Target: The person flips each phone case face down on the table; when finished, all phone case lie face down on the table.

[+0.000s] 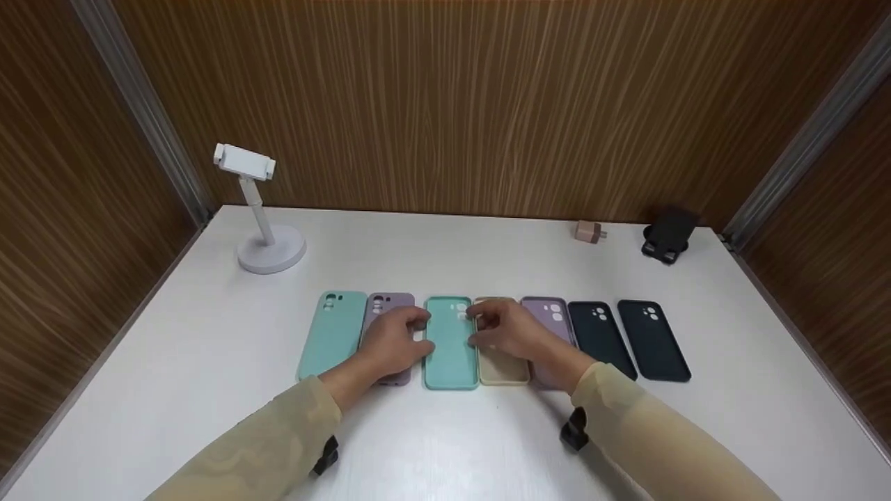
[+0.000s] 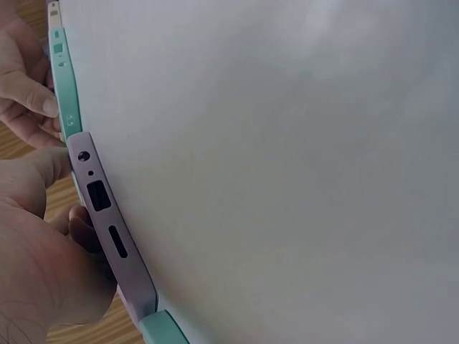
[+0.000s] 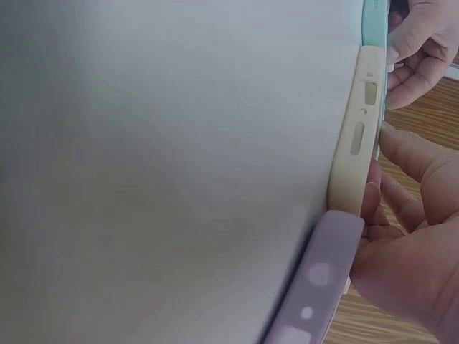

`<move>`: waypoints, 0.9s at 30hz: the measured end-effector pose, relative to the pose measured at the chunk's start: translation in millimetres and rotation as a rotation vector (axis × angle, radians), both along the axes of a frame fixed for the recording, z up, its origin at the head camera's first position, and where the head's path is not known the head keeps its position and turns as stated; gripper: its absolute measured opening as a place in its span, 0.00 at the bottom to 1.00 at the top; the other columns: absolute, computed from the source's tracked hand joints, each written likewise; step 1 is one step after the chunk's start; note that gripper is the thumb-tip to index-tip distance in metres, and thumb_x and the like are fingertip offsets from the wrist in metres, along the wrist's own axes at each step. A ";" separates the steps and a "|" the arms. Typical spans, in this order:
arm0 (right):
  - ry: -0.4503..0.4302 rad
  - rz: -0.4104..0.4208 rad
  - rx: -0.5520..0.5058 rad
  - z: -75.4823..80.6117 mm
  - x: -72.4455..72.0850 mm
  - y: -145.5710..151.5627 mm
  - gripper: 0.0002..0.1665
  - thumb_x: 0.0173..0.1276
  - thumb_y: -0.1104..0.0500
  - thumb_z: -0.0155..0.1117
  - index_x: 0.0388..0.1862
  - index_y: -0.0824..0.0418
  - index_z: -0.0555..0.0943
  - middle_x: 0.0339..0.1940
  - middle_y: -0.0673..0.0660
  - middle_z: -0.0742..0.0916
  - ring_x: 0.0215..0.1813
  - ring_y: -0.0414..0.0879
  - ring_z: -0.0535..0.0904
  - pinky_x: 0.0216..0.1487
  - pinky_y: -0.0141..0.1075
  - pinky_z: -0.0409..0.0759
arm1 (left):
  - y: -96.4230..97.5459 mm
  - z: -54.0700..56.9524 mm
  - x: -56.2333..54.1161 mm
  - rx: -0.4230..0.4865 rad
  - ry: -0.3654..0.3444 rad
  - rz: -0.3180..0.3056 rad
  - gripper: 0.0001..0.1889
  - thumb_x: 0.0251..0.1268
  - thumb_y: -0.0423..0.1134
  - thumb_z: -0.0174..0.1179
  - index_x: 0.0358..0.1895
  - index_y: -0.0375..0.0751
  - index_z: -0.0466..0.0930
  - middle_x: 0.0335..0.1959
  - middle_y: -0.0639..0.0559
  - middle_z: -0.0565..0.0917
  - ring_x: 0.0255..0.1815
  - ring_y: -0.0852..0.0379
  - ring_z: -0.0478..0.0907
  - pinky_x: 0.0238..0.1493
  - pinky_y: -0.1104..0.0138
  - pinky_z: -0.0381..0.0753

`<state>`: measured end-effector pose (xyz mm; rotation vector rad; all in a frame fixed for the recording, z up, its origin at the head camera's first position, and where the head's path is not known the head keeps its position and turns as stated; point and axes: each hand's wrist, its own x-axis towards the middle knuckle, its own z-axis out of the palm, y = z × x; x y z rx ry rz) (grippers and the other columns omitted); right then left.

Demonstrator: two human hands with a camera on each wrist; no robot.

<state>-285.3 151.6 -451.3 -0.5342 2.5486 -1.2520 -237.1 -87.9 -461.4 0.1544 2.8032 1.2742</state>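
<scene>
A teal phone case (image 1: 450,362) lies in the middle of a row, its raised rim upward. On its left side, the thumb and fingertips of my left hand (image 1: 392,342) rest at the edge, with the palm over a purple phone case (image 1: 391,300). My right hand (image 1: 514,328) has its thumb and fingertips at the teal case's right edge, above a beige phone case (image 1: 505,374). Thumb and index stand apart on both hands. The wrist views show my left hand (image 2: 43,236) and right hand (image 3: 423,222) behind case ends; fingertip contact is partly hidden.
Another teal case (image 1: 333,334) lies at the row's left end. To the right are a second purple case (image 1: 550,313) and two black cases (image 1: 602,341). A white phone stand (image 1: 271,250), a pink charger plug (image 1: 588,232) and a black stand (image 1: 669,233) are at the back.
</scene>
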 end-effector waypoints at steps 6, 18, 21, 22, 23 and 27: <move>-0.015 -0.009 0.012 -0.1 -0.2 -0.4 0.25 0.67 0.66 0.77 0.63 0.62 0.86 0.45 0.56 0.84 0.47 0.48 0.77 0.49 0.38 0.76 | 1.1 0.0 0.7 -0.009 -0.003 0.014 0.26 0.66 0.36 0.72 0.67 0.41 0.81 0.60 0.49 0.84 0.58 0.52 0.79 0.68 0.55 0.77; -0.009 -0.005 0.023 -0.4 1.9 1.2 0.25 0.68 0.67 0.76 0.64 0.62 0.85 0.45 0.55 0.84 0.47 0.48 0.77 0.49 0.39 0.77 | 2.4 6.4 -1.7 -0.020 -0.011 -0.001 0.27 0.66 0.35 0.72 0.68 0.41 0.81 0.53 0.52 0.84 0.52 0.53 0.78 0.64 0.56 0.79; 0.000 -0.002 0.025 0.6 2.0 0.9 0.25 0.67 0.67 0.76 0.64 0.62 0.85 0.44 0.55 0.84 0.46 0.48 0.77 0.48 0.39 0.77 | 2.1 11.7 -2.6 -0.012 -0.012 -0.013 0.27 0.66 0.35 0.71 0.69 0.41 0.81 0.52 0.52 0.85 0.52 0.53 0.79 0.63 0.56 0.80; 0.003 -0.003 0.025 0.7 2.1 0.8 0.25 0.67 0.67 0.76 0.63 0.62 0.85 0.44 0.55 0.84 0.46 0.48 0.77 0.48 0.39 0.77 | 2.0 13.3 -2.9 -0.012 -0.013 -0.017 0.27 0.65 0.35 0.71 0.69 0.41 0.80 0.52 0.52 0.85 0.52 0.53 0.79 0.63 0.55 0.80; 0.010 -0.002 0.025 0.6 2.0 0.7 0.25 0.67 0.68 0.76 0.63 0.63 0.86 0.44 0.55 0.84 0.46 0.48 0.77 0.48 0.39 0.77 | 1.7 14.5 -3.2 -0.014 -0.002 -0.026 0.27 0.65 0.34 0.71 0.68 0.40 0.81 0.52 0.51 0.85 0.53 0.53 0.79 0.63 0.55 0.80; 0.027 -0.013 0.027 -0.2 2.9 -1.5 0.24 0.66 0.68 0.77 0.61 0.63 0.86 0.42 0.55 0.85 0.44 0.47 0.78 0.46 0.38 0.78 | 1.3 17.4 -3.4 -0.010 0.023 -0.037 0.27 0.63 0.33 0.70 0.68 0.39 0.81 0.51 0.50 0.85 0.53 0.51 0.80 0.62 0.55 0.80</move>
